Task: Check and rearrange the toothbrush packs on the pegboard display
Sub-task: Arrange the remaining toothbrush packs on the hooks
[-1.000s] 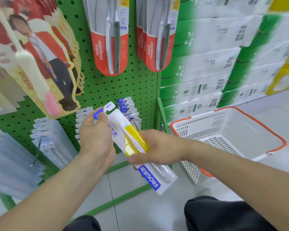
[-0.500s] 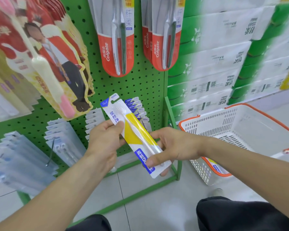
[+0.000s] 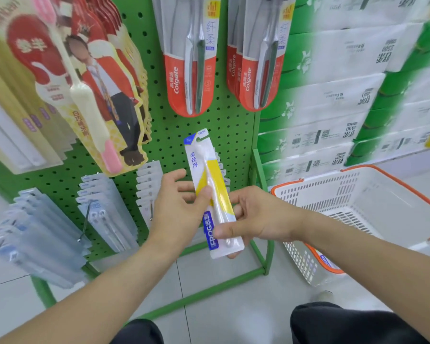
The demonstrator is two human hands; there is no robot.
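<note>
A white, yellow and blue toothbrush pack stands nearly upright in front of the green pegboard. My right hand pinches its lower end, thumb on the blue label. My left hand holds the pack's middle from the left, thumb on its front and fingers behind. Directly behind the pack hangs a row of matching packs, mostly hidden. Two hooks of red Colgate packs hang above.
Clear blister packs hang on lower hooks at left, cartoon-printed packs above them. A white basket with an orange rim stands on the floor at right, before stacked green and white tissue packs. The rack's green base frame runs along the floor.
The pack has swung from a slant to nearly upright and risen toward the pegboard. My left hand slid from its upper part down to its middle. My right hand keeps its lower end.
</note>
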